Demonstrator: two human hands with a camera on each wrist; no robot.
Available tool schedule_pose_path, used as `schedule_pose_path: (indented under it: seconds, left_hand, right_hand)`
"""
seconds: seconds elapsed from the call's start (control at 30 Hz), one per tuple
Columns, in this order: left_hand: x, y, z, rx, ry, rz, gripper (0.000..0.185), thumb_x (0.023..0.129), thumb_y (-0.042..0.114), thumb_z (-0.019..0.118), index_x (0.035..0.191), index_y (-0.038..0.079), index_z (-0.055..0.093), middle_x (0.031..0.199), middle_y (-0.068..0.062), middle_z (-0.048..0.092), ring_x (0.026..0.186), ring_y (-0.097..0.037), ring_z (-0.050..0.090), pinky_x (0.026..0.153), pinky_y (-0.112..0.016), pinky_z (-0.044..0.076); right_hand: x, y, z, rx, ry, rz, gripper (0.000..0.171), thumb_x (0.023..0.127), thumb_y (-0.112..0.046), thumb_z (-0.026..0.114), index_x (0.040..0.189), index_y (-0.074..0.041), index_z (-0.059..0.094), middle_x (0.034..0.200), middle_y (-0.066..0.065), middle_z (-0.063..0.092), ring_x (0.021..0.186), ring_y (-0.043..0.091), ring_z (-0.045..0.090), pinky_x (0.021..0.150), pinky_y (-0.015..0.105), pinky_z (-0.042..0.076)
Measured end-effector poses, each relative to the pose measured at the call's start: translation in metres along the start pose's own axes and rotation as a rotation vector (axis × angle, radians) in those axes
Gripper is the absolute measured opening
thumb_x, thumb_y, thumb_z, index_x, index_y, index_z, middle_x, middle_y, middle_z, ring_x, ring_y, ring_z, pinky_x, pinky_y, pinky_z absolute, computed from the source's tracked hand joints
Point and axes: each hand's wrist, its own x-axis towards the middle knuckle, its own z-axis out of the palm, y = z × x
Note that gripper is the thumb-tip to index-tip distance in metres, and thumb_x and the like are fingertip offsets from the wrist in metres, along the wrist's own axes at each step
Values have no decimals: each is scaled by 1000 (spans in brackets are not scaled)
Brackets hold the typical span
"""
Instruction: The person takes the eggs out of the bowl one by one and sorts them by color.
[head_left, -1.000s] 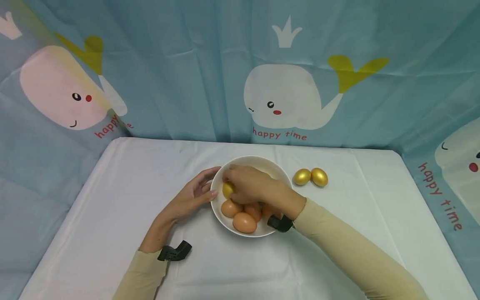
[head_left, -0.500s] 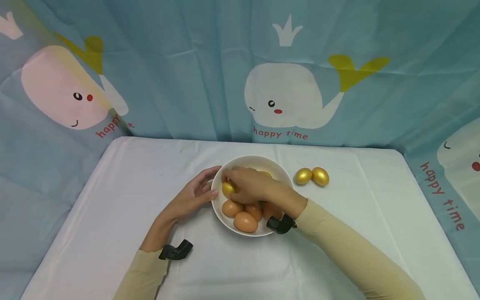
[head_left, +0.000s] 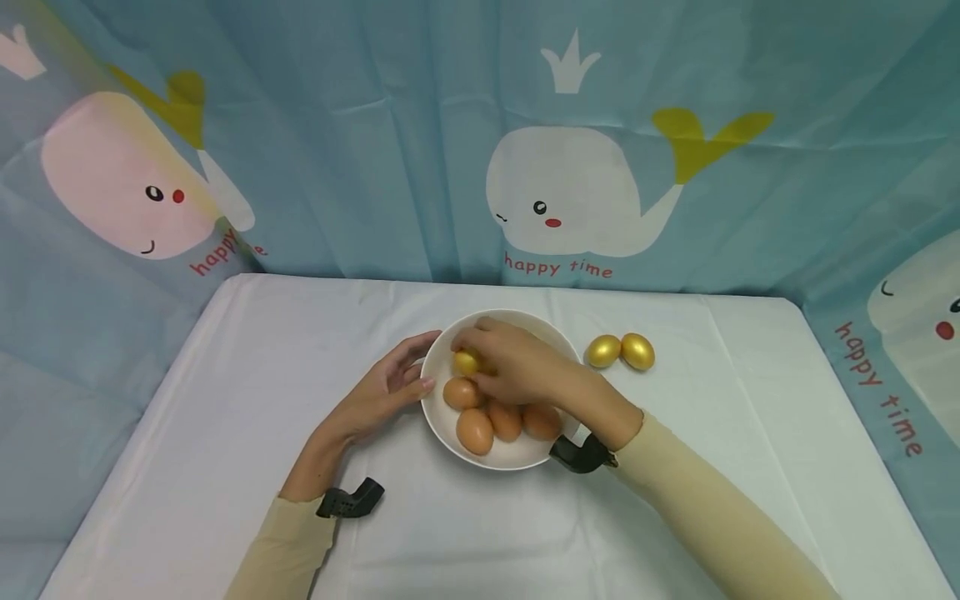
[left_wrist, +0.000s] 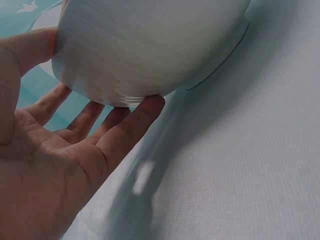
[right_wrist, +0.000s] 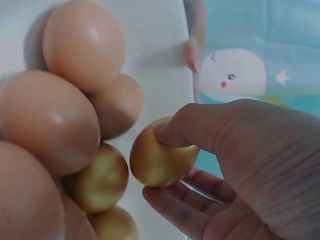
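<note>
In the head view a white bowl (head_left: 517,457) stands on the table with several brown eggs (head_left: 475,431) in it. My left hand (head_left: 378,396) holds the bowl's left side; the left wrist view shows its thumb and spread fingertips against the outer wall. My right hand (head_left: 517,362) reaches into the bowl and pinches a golden egg (head_left: 466,363) between thumb and fingers, clearest in the right wrist view. Beside that egg, two more golden eggs (right_wrist: 102,177) lie among the brown ones, hidden under the hand in the head view.
Two golden eggs (head_left: 620,352) lie side by side on the white tablecloth (head_left: 712,400), right of the bowl. Behind the table hangs a blue curtain (head_left: 405,167) printed with whales.
My right hand has shifted slightly back and to the right with the golden egg. Two brown eggs in the bowl have rolled a little away from me and leftward. My left hand stays put.
</note>
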Motion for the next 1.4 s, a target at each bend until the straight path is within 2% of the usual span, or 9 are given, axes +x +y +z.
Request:
schedule_pose_path:
  seconds: [0.17, 0.4, 0.53, 0.73, 0.8, 0.9, 1.07, 1.17, 1.4]
  left_hand:
    - [0, 1, 0, 1, 13, 2, 71, 104, 7, 65, 165, 16, 31, 170, -14, 33, 146, -12, 52, 105, -25, 57]
    - [2, 1, 1, 28, 30, -6, 70, 103, 6, 65, 165, 16, 33, 169, -14, 35, 151, -24, 50, 106, -26, 56]
    - [0, -1, 2, 29, 34, -9, 70, 103, 6, 64, 164, 17, 33, 169, -14, 35, 152, -28, 48, 106, -26, 56]
    - [1, 0, 1, 37, 30, -10, 70, 103, 6, 64, 165, 16, 32, 171, -14, 33, 156, -40, 40, 106, -25, 56]
    - [1, 0, 1, 39, 25, -10, 70, 103, 6, 63, 165, 16, 32, 171, -14, 32, 156, -42, 39, 106, -25, 56]
    - [1, 1, 2, 43, 23, -12, 69, 104, 6, 63, 165, 17, 33, 171, -13, 33, 156, -41, 40, 106, -25, 56]
    - [0, 1, 1, 38, 23, -23, 69, 104, 9, 65, 164, 19, 34, 171, -10, 34, 155, -36, 42, 107, -25, 55]
    - [0, 1, 0, 42, 23, -18, 69, 104, 10, 65, 165, 19, 33, 171, -9, 34, 155, -35, 43, 108, -24, 55]
    - [3, -3, 0, 32, 30, -13, 69, 103, 8, 65, 164, 19, 34, 170, -9, 35, 155, -31, 44, 108, -24, 54]
  right_hand:
    - [-14, 9, -6, 24, 62, 12, 39, 95, -14, 74, 133, -14, 69, 129, 5, 68, 118, 21, 62, 110, 42, 52]
    - [-42, 24, -19, 206, 145, 85, 50, 96, -16, 74, 143, -9, 60, 136, 6, 66, 121, 25, 65, 106, 46, 56]
    - [-56, 33, -22, 289, 229, 90, 46, 95, -12, 75, 138, -9, 59, 134, 6, 67, 121, 26, 68, 105, 47, 58]
    - [-75, 46, -27, 337, 350, 94, 41, 94, -9, 76, 133, -11, 63, 130, 4, 69, 117, 25, 70, 99, 44, 62]
    - [-83, 52, -26, 346, 402, 111, 41, 95, -9, 76, 134, -11, 63, 131, 5, 69, 118, 24, 69, 99, 40, 63]
    - [-98, 63, -22, 372, 493, 146, 42, 95, -8, 77, 135, -9, 63, 131, 7, 69, 118, 20, 67, 97, 26, 62]
    - [-121, 81, -13, 407, 574, 225, 41, 96, -7, 77, 134, -9, 63, 130, 9, 70, 114, 3, 64, 93, 8, 55]
    - [-125, 88, -10, 388, 586, 234, 43, 95, -7, 77, 135, -8, 62, 131, 11, 68, 113, -4, 62, 94, 8, 55]
    - [-132, 101, -8, 394, 614, 235, 46, 96, -7, 77, 138, -5, 60, 136, 13, 65, 116, -5, 61, 94, 7, 54]
